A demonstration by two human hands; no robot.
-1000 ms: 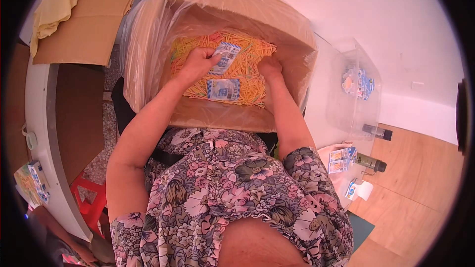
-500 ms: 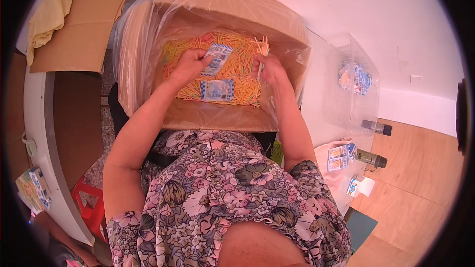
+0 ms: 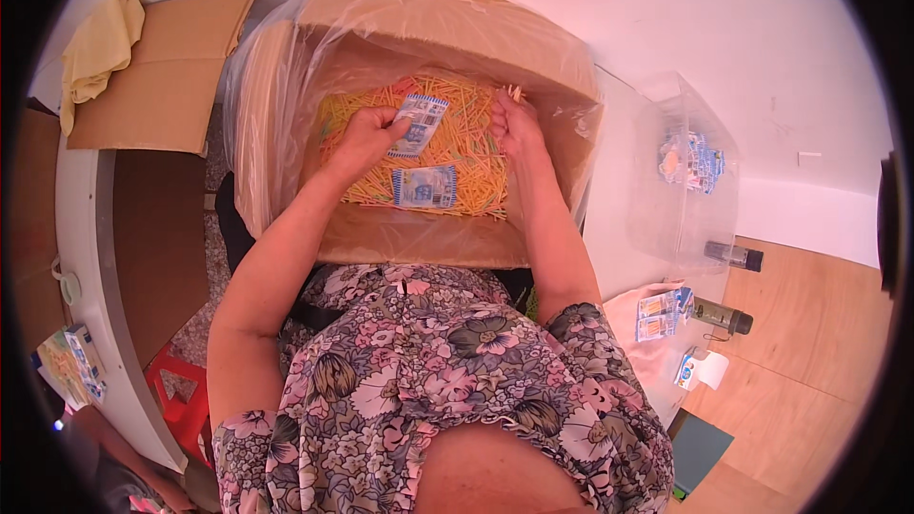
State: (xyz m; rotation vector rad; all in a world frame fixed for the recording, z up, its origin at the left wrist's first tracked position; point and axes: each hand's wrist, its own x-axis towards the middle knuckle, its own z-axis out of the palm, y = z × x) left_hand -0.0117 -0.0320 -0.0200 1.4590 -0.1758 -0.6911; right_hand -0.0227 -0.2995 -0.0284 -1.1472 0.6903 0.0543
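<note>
The left hand [image 3: 365, 130] pinches a small blue-and-white packet [image 3: 419, 124] between thumb and fingers, holding it just above the heap of thin yellow sticks [image 3: 466, 148] that fills the box [image 3: 419, 228]. The right hand [image 3: 517, 124] is closed round a small bunch of those sticks, whose tips poke out above its knuckles; half a second ago it held the bunch a little further left and higher over the heap, and a second ago it lay flat on the sticks with nothing raised. The left hand has kept the packet throughout, though the packet now sits more upright than before. A second packet [image 3: 426, 187] lies flat on the sticks, nearer the body, between the two forearms, in the same spot as earlier. The box is cardboard, lined with a clear plastic bag [image 3: 257, 114] that folds out over its rim. To the right stands a clear plastic bin [image 3: 666, 219] with more packets [image 3: 693, 160] inside; near it lie two dark bottles [image 3: 733, 255] and a few loose packets [image 3: 662, 314] on a pink cloth. To the left, a flat piece of cardboard [image 3: 171, 86] carries a yellow cloth [image 3: 95, 48].
</note>
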